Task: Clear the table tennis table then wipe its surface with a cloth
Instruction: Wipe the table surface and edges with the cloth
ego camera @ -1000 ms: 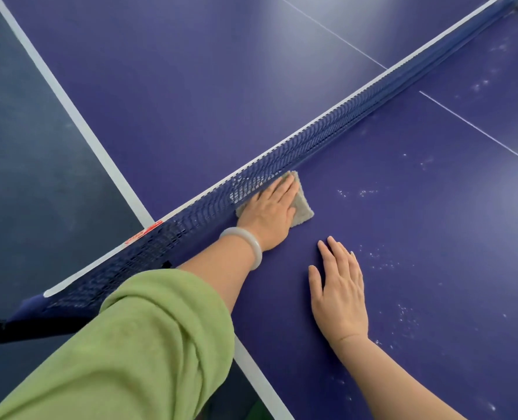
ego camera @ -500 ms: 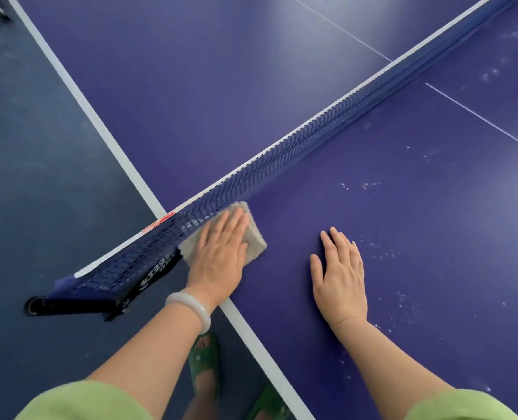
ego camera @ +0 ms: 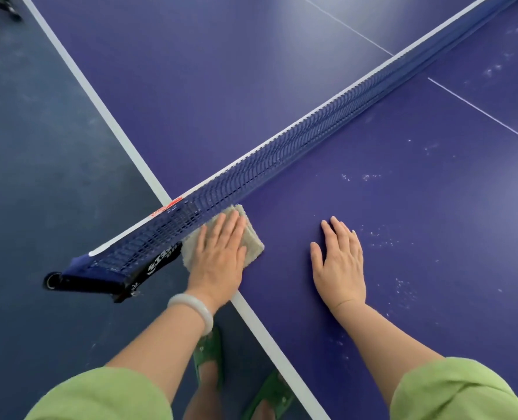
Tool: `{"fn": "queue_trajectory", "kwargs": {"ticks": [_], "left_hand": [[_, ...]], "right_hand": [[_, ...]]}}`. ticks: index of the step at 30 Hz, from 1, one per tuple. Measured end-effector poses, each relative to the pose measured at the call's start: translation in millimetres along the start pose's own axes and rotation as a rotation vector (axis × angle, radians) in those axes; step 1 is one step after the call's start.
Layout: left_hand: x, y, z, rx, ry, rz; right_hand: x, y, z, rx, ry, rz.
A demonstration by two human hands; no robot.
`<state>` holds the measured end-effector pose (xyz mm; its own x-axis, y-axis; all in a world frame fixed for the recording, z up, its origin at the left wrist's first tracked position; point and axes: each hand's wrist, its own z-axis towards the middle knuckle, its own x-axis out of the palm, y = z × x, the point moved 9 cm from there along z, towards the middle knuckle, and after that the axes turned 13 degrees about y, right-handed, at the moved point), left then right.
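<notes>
The purple table tennis table (ego camera: 418, 207) fills most of the head view. A folded beige cloth (ego camera: 253, 242) lies at the table's near side edge, right beside the net (ego camera: 282, 156). My left hand (ego camera: 220, 257) presses flat on the cloth with straight fingers. My right hand (ego camera: 339, 262) rests flat and spread on the bare surface to the right of the cloth. White dust specks (ego camera: 403, 286) dot the surface right of that hand.
The net's black clamp post (ego camera: 106, 278) sticks out past the white side edge line (ego camera: 270, 331). Dark blue floor (ego camera: 39, 177) lies to the left. My feet in green sandals (ego camera: 209, 356) stand beside the table edge.
My left hand has slid the cloth along the net toward me, from further in on the table to its side edge. My right hand has stayed flat in place.
</notes>
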<state>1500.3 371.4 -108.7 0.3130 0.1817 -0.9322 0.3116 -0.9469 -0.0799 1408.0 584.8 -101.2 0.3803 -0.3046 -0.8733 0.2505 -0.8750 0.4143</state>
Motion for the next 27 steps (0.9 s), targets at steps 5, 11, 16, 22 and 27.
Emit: {"fn": "queue_trajectory", "kwargs": {"ticks": [5,11,16,22,27], "left_hand": [[9.4,-24.6,-3.4,-0.037,-0.028,-0.022],[14.2,-50.1,-20.2,0.067,-0.038,0.041],[15.6,-72.4,-23.0,0.156,-0.019,0.059],[34.2,-138.3,-58.2,0.439,0.058,0.098],[31.8,-127.1,-43.8,0.611,0.062,0.219]], "right_hand": [[-0.7,2.5,1.2,-0.006,0.090,-0.007],[-23.6,-24.5,-66.0,0.069,-0.036,0.126],[-7.7,-53.3,-127.5,0.208,-0.040,0.124],[-11.9,-75.7,-177.5,0.435,-0.127,0.155],[-2.5,-79.3,-215.5,0.546,-0.179,0.164]]}}
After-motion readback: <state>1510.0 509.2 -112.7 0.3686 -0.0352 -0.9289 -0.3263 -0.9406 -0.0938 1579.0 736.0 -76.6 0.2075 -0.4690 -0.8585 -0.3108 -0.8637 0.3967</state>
